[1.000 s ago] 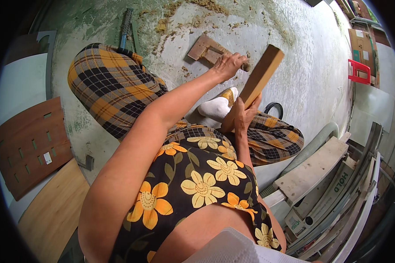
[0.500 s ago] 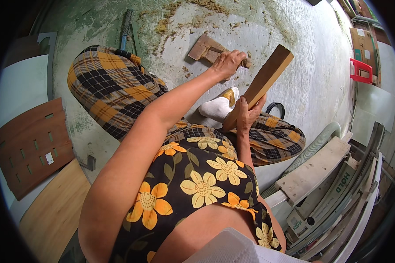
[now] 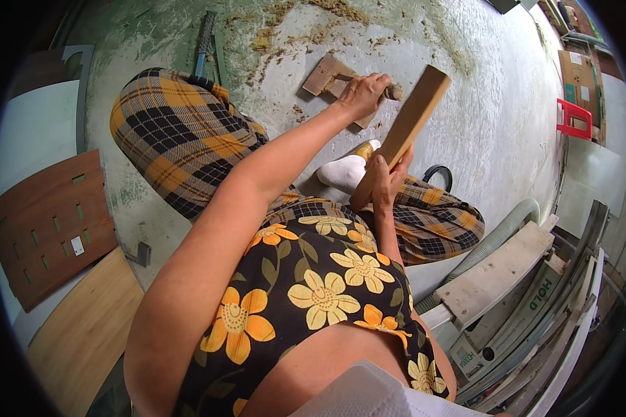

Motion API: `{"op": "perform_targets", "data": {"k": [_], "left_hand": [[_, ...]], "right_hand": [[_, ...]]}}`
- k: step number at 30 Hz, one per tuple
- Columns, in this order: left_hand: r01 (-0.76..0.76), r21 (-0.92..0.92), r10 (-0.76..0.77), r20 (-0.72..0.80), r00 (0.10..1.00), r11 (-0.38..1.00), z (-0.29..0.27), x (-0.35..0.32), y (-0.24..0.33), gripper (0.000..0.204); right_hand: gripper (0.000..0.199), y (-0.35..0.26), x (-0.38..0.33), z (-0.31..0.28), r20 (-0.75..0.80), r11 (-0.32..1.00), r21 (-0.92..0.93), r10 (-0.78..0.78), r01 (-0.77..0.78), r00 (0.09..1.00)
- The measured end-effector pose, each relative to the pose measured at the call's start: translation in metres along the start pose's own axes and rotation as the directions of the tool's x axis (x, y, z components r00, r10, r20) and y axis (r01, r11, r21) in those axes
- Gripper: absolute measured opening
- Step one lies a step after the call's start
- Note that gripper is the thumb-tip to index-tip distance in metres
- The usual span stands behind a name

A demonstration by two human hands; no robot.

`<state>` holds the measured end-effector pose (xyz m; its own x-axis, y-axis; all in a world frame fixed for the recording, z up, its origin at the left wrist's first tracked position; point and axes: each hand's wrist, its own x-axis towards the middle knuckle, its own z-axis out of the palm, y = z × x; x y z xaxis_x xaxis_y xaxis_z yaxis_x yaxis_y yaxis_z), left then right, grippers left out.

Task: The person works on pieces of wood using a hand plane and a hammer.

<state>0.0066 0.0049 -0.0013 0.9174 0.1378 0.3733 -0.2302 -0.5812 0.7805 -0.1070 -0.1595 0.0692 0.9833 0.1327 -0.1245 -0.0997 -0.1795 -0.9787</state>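
On the floor ahead is a dark wooden hand plane [image 3: 325, 74] with a round cross-handle. My left hand [image 3: 364, 96] is closed around that handle, hiding the middle of the tool. In my right hand [image 3: 388, 179] is a squared length of wood [image 3: 417, 111], tilted with its far end up and to the right. My right fingers and thumb wrap its lower part, near my folded right leg. A gap separates the wood from the plane's handle end.
Wood shavings [image 3: 334, 10] litter the far floor. A blue-handled tool [image 3: 203, 45] lies beyond my left knee. A black ring [image 3: 437, 176] is by my right knee. Slotted brown board [image 3: 54, 226] stands left; grey hose [image 3: 526, 210] and long rails [image 3: 570, 313] lie right, with a red stool [image 3: 574, 119] farther off.
The length of wood has swung slightly left and turned, showing a broader face. My left hand and the plane's handle end have shifted a little away from me.
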Motion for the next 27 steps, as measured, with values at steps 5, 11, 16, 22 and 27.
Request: {"op": "perform_targets", "data": {"k": [5, 11, 16, 22, 27], "left_hand": [[0.067, -0.082, -0.058, 0.114, 0.992, 0.994, -0.006, 0.004, 0.011, 0.030], [-0.035, 0.045, 0.029, 0.126, 0.992, 0.998, 0.007, -0.007, 0.008, 0.029], [-0.075, 0.060, 0.065, 0.151, 0.986, 0.995, 0.008, -0.015, 0.010, 0.032], [-0.036, 0.046, 0.029, 0.139, 0.990, 0.998, 0.004, -0.011, 0.008, 0.035], [-0.017, 0.029, 0.013, 0.135, 0.991, 0.999, 0.002, -0.007, 0.007, 0.034]], "right_hand": [[0.074, 0.005, 0.002, -0.005, -0.077, 0.939, -0.339, -0.086, 0.055, 0.993], [0.076, 0.009, -0.003, -0.007, -0.083, 0.963, -0.263, -0.079, 0.055, 0.993], [0.077, -0.001, 0.000, -0.012, -0.167, 0.973, -0.208, -0.131, 0.095, 0.977], [0.078, -0.002, -0.003, -0.013, -0.156, 0.973, -0.204, -0.138, 0.105, 0.978], [0.079, 0.000, -0.003, -0.012, -0.134, 0.970, -0.150, -0.212, 0.191, 0.968]]}}
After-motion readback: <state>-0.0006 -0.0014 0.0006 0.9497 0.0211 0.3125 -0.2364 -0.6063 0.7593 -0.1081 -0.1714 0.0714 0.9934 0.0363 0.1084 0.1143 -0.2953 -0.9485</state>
